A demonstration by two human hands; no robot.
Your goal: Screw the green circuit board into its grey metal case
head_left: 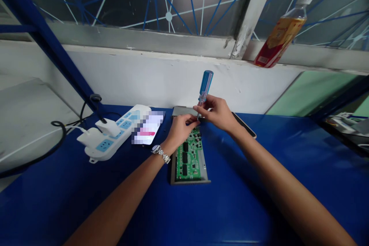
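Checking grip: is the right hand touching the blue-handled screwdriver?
Touching. The head view shows the right hand with fingers closed around the screwdriver just below its blue handle.

Soft daylight came through the far grey-framed window (173, 15); the glossy blue desk (259, 184) showed faint arm shadows, and edges bowed.

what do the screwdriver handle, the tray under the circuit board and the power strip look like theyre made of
Screwdriver handle: translucent blue plastic, glossy; light passes through it. Its shaft looks like bare metal, thin and grey.
Tray under the green circuit board: probably sheet metal, matte grey with thin folded edges, though painted plastic is possible.
Power strip: smooth white moulded plastic with pale blue socket faces.
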